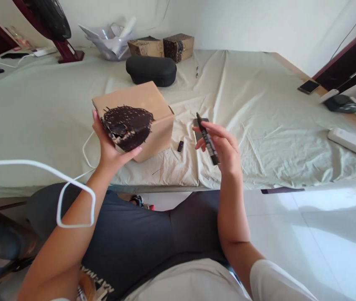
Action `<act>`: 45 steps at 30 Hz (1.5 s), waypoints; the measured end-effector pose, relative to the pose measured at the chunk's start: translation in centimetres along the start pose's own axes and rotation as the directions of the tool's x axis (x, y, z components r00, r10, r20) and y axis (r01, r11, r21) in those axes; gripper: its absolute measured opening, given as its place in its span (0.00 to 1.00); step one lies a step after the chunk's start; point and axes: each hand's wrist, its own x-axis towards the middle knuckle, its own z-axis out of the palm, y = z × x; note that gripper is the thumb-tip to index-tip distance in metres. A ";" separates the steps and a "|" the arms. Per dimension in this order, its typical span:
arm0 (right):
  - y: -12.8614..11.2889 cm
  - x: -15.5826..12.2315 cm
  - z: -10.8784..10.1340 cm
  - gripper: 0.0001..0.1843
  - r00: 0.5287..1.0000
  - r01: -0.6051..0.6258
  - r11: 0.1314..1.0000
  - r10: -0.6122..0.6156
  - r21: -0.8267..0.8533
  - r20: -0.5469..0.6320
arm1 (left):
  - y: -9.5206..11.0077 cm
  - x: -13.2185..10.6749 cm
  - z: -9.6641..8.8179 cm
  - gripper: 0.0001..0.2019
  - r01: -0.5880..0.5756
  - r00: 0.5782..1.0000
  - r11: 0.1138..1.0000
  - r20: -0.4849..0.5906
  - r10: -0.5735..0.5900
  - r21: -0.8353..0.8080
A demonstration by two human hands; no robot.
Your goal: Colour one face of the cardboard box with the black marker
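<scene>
My left hand (pixel 107 144) grips the near left corner of a cardboard box (pixel 157 138), tilting it above the cloth. Black marker ink (pixel 130 121) covers that corner across several faces, with short strokes round its border. Between the fingers of my right hand (pixel 226 148) is an uncapped black marker (pixel 207 140), its tip pointing up and away, apart from the box. A small black cap (pixel 180 146) lies on the cloth between box and hand. Behind the right fingers, a dark flat object (pixel 198 130) is partly hidden.
A black hard case (pixel 151 70) sits behind the box. Two scribbled cardboard boxes (pixel 178 47) and a clear plastic basket (pixel 108 47) stand by the wall. A fan (pixel 67 52) is at back left. A white cable (pixel 39 165) crosses above my left arm. A phone (pixel 308 87) lies at right.
</scene>
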 end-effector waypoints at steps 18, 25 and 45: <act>7.8 1.1 2.8 0.19 0.877 -0.111 0.482 0.459 -0.869 0.143 | -0.9 0.6 0.2 0.64 0.023 0.997 0.934 0.075 0.004 -0.357; 3.2 0.5 2.3 0.07 0.975 -0.002 0.875 0.108 -0.484 0.193 | 3.0 -0.5 -0.2 0.34 -0.476 0.774 0.825 -0.299 0.558 0.306; -2.1 -1.3 5.2 0.14 0.832 0.315 0.901 -0.111 -0.298 0.544 | 9.4 -2.9 3.5 0.11 0.035 0.969 0.913 -0.211 -0.131 -0.407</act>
